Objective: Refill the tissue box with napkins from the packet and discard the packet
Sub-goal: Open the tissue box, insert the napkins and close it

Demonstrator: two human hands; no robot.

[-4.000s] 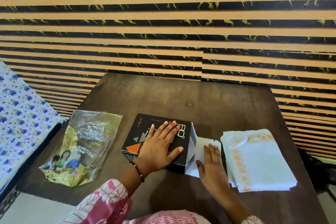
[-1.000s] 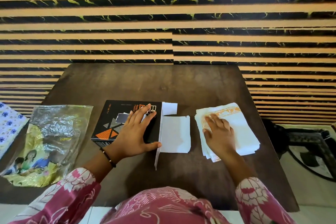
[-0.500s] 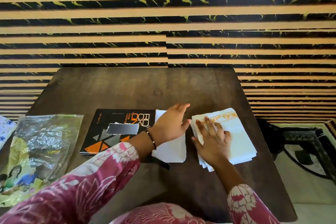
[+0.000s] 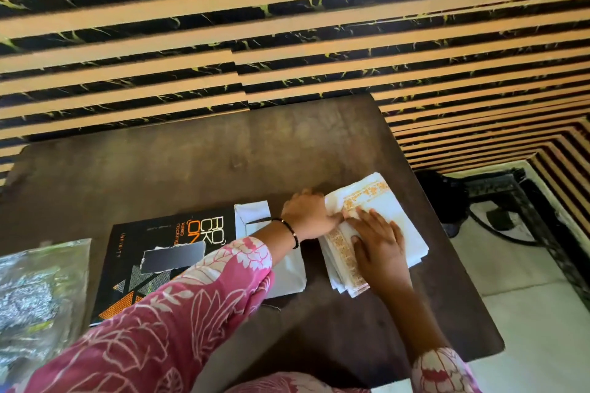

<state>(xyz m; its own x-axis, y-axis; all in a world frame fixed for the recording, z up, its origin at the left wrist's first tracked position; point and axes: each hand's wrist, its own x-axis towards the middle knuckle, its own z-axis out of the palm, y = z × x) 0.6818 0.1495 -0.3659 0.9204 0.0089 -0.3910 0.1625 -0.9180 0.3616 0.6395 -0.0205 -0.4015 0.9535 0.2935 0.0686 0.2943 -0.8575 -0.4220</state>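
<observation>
Napkins point(image 4: 392, 210): stacked on bench point(image 4: 198, 163), right of box point(image 4: 166, 252). Right hand point(image 4: 376, 246) laid flat on stack, fingers spread, stack pinned against slipping. Left hand point(image 4: 308, 212) crossed over box flap point(image 4: 252, 217), set at stack's left edge; pinch or mere contact cannot be told. Stack judged being squared or gathered for loading. Box lying flat, end flap opened toward stack. Packet point(image 4: 38, 297) set aside at far left, apparently emptied, not yet discarded.

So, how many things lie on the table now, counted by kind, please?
Tissue box, black: 1
Napkin stack, white with orange border: 1
Plastic packet, clear: 1
Total: 3
Both hands, left hand and right hand, rest on the napkin stack.
</observation>
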